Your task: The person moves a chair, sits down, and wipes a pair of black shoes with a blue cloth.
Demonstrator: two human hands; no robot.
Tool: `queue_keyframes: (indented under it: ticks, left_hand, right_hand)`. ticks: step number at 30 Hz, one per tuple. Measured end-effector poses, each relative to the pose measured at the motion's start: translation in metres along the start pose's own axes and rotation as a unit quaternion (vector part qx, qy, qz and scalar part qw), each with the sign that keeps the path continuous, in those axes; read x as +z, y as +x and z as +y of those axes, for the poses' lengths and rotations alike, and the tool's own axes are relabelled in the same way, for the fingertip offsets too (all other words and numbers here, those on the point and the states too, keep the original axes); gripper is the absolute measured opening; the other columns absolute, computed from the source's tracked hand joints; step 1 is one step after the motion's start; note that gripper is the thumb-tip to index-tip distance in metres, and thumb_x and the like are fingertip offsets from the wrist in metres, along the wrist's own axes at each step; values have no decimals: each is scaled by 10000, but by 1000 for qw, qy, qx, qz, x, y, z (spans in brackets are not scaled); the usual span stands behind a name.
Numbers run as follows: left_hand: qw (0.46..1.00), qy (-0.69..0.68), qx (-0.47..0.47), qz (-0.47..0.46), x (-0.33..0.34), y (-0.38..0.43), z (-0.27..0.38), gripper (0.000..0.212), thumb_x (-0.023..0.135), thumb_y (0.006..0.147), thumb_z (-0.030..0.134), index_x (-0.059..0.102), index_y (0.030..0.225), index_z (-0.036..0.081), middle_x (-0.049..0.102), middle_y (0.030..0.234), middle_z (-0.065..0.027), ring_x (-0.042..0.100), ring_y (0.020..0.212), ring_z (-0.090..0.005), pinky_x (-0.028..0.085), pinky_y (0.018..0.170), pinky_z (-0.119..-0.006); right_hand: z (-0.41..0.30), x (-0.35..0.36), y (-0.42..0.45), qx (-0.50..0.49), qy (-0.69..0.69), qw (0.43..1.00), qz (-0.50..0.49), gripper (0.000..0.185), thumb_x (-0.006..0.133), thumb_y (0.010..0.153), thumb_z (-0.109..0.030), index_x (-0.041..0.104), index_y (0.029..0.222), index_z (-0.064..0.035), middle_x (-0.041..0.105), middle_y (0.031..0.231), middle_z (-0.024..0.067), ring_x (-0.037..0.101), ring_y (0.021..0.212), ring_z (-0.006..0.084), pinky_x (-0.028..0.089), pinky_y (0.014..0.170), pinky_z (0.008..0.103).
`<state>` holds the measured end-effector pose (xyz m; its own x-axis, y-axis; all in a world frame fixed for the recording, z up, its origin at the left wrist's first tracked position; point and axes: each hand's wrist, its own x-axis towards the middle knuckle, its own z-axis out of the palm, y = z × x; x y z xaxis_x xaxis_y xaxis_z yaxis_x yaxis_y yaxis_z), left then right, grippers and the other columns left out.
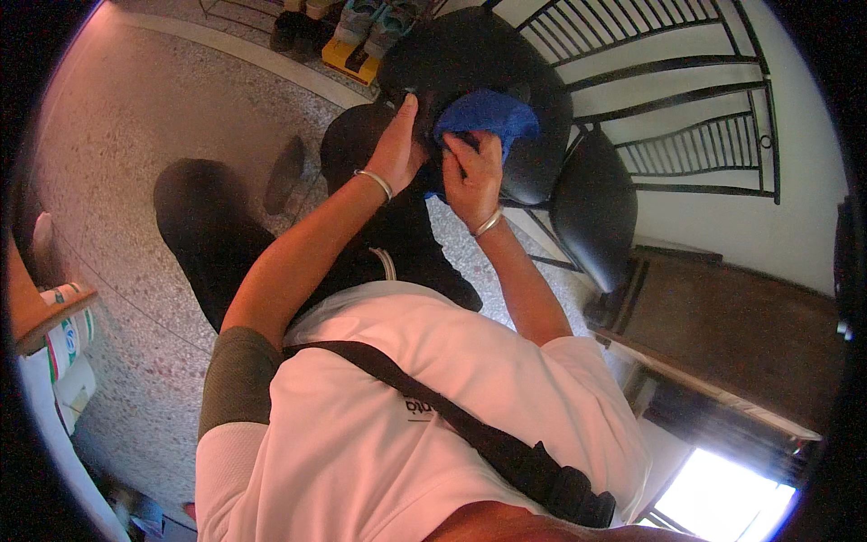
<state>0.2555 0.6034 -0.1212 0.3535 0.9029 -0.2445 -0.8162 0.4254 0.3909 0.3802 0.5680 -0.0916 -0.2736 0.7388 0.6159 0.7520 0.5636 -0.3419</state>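
In the upper middle, my left hand grips a dark object, its thumb stretched along the near side. That object blends into the black chair seat behind it, so its kind and outline cannot be made out. My right hand pinches a bright blue cloth with bent fingers. The cloth drapes beyond the fingertips, close against the dark object. Both hands are above my dark-trousered legs, at the near side of the black padded chair seat.
A second black chair seat and metal chair backs stand by the right wall. Sneakers rest with a yellow box at the top. A brown wooden table is at right. A dark shoe-like shape lies on the speckled floor.
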Motion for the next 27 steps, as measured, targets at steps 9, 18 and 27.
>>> queue_keyframes:
  ticks: [9, 18, 27]
  left_hand:
    - [999, 19, -40, 0, -1, -2, 5, 402, 341, 923, 422, 496, 1098, 95, 553, 1082, -58, 511, 1007, -190, 390, 901, -359]
    - [1000, 11, -19, -10, 1, -1, 2, 466, 340, 910, 471, 465, 1174, 108, 535, 1131, -66, 500, 1039, -200, 385, 917, -377]
    - [993, 23, -51, -105, 3, -7, 2, 568, 308, 898, 517, 392, 1270, 96, 463, 1260, -78, 466, 1120, -214, 354, 957, -357]
  right_hand:
    - [-12, -10, 10, -70, 0, 995, -65, 232, 601, 687, -4, 648, 911, -47, 549, 923, 176, 519, 836, 328, 423, 715, 383]
    - [11, 3, 9, 68, 32, 996, 39, 187, 581, 731, 1, 635, 907, -24, 552, 915, 168, 551, 833, 304, 448, 721, 344]
    - [-9, -4, -6, 90, -26, 995, -29, 607, 698, 668, -162, 412, 1175, 11, 422, 1113, 256, 426, 1025, 408, 363, 892, 432]
